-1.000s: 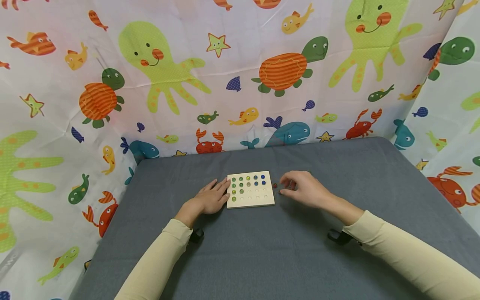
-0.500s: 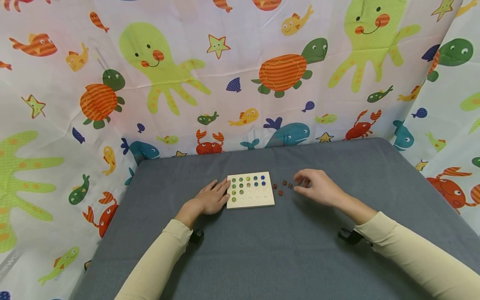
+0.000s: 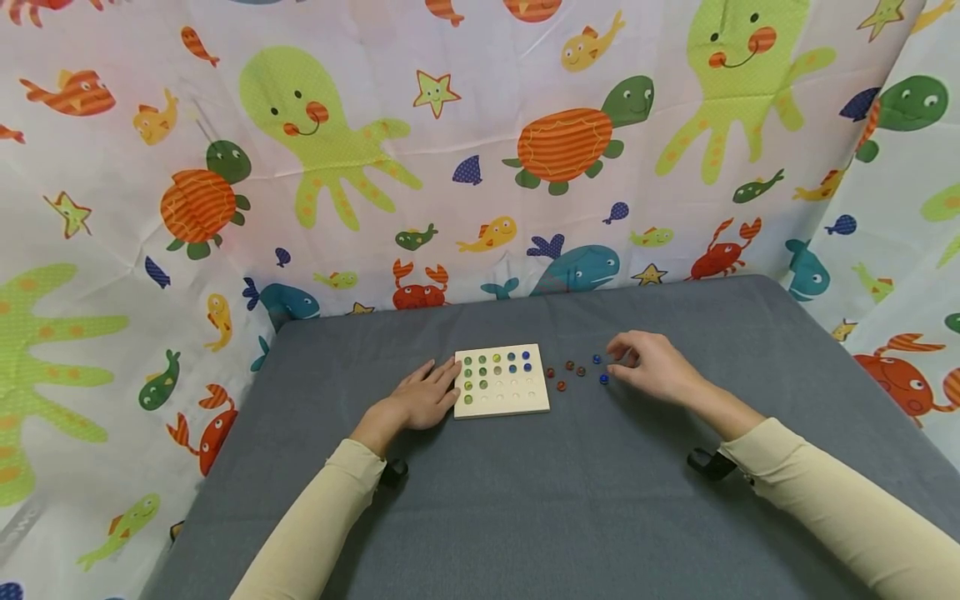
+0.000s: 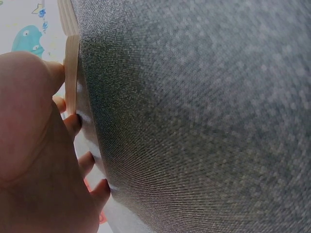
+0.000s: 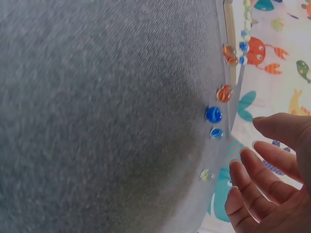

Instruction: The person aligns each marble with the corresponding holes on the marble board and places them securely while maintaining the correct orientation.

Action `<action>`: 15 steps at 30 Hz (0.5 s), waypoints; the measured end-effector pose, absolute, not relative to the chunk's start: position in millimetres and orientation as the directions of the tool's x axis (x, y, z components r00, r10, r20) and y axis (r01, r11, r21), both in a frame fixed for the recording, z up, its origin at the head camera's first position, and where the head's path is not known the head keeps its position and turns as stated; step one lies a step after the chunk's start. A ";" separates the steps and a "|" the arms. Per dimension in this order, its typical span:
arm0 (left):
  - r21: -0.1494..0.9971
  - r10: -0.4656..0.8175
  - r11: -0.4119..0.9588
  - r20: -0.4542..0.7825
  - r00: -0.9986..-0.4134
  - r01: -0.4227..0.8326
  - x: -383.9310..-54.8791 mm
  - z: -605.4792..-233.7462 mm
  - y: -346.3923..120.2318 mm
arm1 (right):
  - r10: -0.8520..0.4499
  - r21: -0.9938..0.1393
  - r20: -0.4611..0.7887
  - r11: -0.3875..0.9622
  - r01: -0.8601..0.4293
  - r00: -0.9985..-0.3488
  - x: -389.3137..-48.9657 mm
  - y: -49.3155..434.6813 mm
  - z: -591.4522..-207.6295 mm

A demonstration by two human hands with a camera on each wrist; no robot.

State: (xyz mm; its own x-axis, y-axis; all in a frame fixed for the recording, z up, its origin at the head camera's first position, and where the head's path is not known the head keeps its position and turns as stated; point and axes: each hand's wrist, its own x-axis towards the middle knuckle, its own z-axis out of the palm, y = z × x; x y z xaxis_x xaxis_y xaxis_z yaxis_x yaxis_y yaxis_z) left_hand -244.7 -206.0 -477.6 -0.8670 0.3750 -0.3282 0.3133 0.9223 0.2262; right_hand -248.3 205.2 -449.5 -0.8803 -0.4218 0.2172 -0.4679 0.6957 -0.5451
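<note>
A pale wooden board (image 3: 525, 404) with rows of round hollows lies mid-table. Green, yellow and blue marbles fill its top rows and left side; several hollows at lower right hold nothing. My left hand (image 3: 425, 395) lies flat at its left edge, fingers spread; the left wrist view catches the board's side (image 4: 71, 73) by the thumb. Right of the board sit several reddish-brown marbles (image 3: 561, 386), then two blue marbles (image 3: 603, 379). Just beyond the blue ones hovers my right hand (image 3: 651, 364), fingers loosely bent and holding nothing. A clear greenish marble (image 5: 207, 174) rests near its fingertips in the right wrist view.
A grey cloth (image 3: 480, 517) covers the table. Behind and at both sides hangs a white curtain (image 3: 480, 183) printed with sea animals. Dark wrist straps (image 3: 711, 464) show below the sleeves.
My right hand has moved rightward, away from the board, leaving reddish-brown marbles and then two blue ones in view on the cloth. My left hand has stayed at the board's edge.
</note>
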 end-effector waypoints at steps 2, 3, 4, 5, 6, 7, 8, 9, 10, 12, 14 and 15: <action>0.228 0.374 0.922 -0.330 -0.867 0.311 -243.6 -479.4 -205.9 | -0.420 -0.545 0.217 0.697 -0.466 -0.881 -249.7 207.0 -452.3; 0.229 0.374 0.923 -0.331 -0.866 0.311 -243.0 -479.9 -205.8 | -0.420 -0.544 0.218 0.697 -0.467 -0.881 -250.4 207.9 -453.4; 0.225 0.374 0.923 -0.332 -0.866 0.312 -242.3 -480.3 -205.7 | -0.420 -0.542 0.217 0.699 -0.467 -0.881 -251.3 209.1 -454.6; 0.219 0.373 0.924 -0.336 -0.865 0.314 -241.8 -480.3 -205.3 | -0.420 -0.537 0.217 0.702 -0.467 -0.881 -252.1 210.1 -455.3; 0.216 0.374 0.924 -0.337 -0.864 0.316 -241.2 -479.6 -204.8 | -0.416 -0.532 0.216 0.708 -0.464 -0.883 -253.2 211.2 -455.7; 0.214 0.375 0.924 -0.335 -0.864 0.318 -240.7 -478.5 -204.1 | -0.412 -0.529 0.215 0.713 -0.460 -0.886 -254.3 212.3 -455.9; 0.217 0.378 0.922 -0.332 -0.864 0.320 -240.2 -476.1 -203.0 | -0.410 -0.523 0.214 0.719 -0.459 -0.887 -255.7 213.5 -455.9; 0.214 0.377 0.923 -0.335 -0.863 0.320 -240.1 -474.2 -201.9 | -0.407 -0.519 0.212 0.723 -0.456 -0.888 -257.1 214.7 -455.6; 0.214 0.378 0.922 -0.332 -0.864 0.322 -240.0 -472.7 -201.2 | -0.404 -0.515 0.212 0.727 -0.453 -0.890 -258.7 215.7 -455.2; 0.212 0.378 0.922 -0.328 -0.866 0.323 -240.7 -471.2 -201.0 | -0.397 -0.513 0.208 0.734 -0.445 -0.894 -261.8 216.7 -453.9; 0.213 0.376 0.923 -0.326 -0.867 0.320 -241.6 -471.9 -202.4 | -0.390 -0.513 0.196 0.741 -0.433 -0.900 -265.3 216.7 -453.9; 0.207 0.373 0.925 -0.330 -0.867 0.319 -242.4 -473.7 -204.0 | -0.387 -0.516 0.190 0.742 -0.427 -0.902 -266.9 216.4 -454.4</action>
